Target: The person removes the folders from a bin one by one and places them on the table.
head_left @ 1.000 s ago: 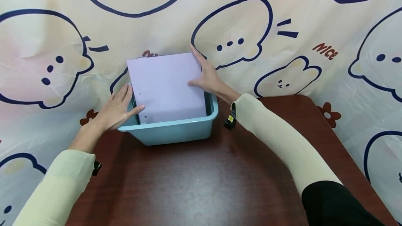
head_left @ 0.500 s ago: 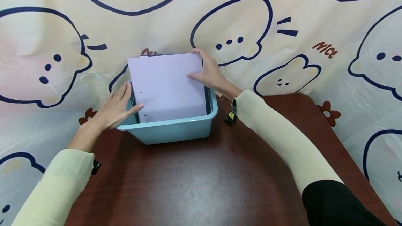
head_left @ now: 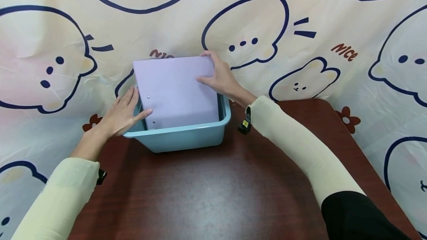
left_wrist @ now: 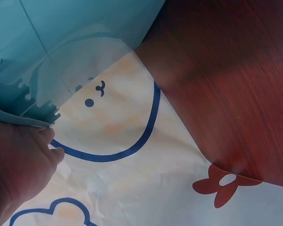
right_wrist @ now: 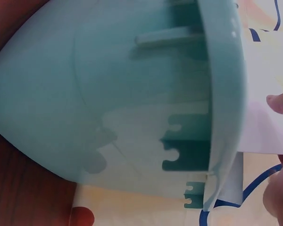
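**Right hand grips lilac folder standing in blue basin**

And here we are at the table's far side, where a flat, rectangular, pale lilac folder [head_left: 176, 88] stands inside a light blue plastic basin [head_left: 186, 139]. Its upper part rises well above the rim; its bottom edge drops behind the near wall, so whether it meets the basin's floor I cannot tell. Two small round studs [head_left: 148, 97] show, one above the other, near its left edge.

On the right side, the right hand [head_left: 221, 75] has the folder by its upper right corner! Thumb flat on the front face, fingers bent round behind the edge: a clear pinch, and the right wrist view backs it up, with the lilac sheet between thumb and fingers.

Over to the left hand [head_left: 121, 114]: no pinch here. It lies on the basin's left end, fingers straight along the rim, thumb stretched out towards the folder's lower left edge. Whether that thumb touches the folder is hard to say.

The basin sits on a dark reddish-brown, wood-grained table [head_left: 207, 192], close to a cream cloth backdrop [head_left: 160, 32] printed with navy cartoon outlines, brown-red flowers and the word "NICE". Pale green sleeves [head_left: 293, 140] cover both forearms, and a small black device [head_left: 245, 123] is strapped at the right wrist.
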Tool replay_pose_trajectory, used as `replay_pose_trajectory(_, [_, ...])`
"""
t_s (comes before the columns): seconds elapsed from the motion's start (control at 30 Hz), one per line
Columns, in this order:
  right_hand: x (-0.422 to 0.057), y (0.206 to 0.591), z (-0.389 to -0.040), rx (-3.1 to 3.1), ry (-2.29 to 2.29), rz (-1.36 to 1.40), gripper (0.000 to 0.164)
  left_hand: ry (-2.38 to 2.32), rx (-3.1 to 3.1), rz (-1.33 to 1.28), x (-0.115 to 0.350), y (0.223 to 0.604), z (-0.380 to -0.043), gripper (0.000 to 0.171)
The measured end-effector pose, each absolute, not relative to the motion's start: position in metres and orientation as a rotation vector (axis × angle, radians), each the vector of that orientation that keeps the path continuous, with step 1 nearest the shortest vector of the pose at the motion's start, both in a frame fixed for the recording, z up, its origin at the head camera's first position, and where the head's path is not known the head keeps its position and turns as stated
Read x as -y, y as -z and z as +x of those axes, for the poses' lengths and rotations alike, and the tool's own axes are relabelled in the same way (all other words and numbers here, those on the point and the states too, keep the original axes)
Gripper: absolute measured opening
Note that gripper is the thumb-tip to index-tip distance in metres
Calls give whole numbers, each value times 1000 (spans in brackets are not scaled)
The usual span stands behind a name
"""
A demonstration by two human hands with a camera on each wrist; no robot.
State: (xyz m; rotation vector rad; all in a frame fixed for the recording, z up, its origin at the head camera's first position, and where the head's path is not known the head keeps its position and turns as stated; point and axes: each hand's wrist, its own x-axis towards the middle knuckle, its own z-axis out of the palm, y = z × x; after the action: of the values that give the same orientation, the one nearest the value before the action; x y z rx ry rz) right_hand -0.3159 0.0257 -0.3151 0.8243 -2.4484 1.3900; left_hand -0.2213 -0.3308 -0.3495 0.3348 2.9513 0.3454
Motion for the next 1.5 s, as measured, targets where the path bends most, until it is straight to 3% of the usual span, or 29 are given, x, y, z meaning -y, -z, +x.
replay_pose_trajectory(0.27, [-28,323,-316,2319,-1461,1065,86,-338,-2952,338,331,349,-221,105])
replay_pose_trajectory(0.63, [-36,327,-317,2610,-1511,1113,69,-350,-2947,329,331,348,-220,105])
replay_pose_trajectory(1.1, [-29,329,-315,2653,-1557,926,68,-362,-2950,330,332,350,-219,105])
replay_pose_trajectory(1.5, [-36,330,-319,2363,-1865,730,53,-344,-2952,343,331,350,-220,106])
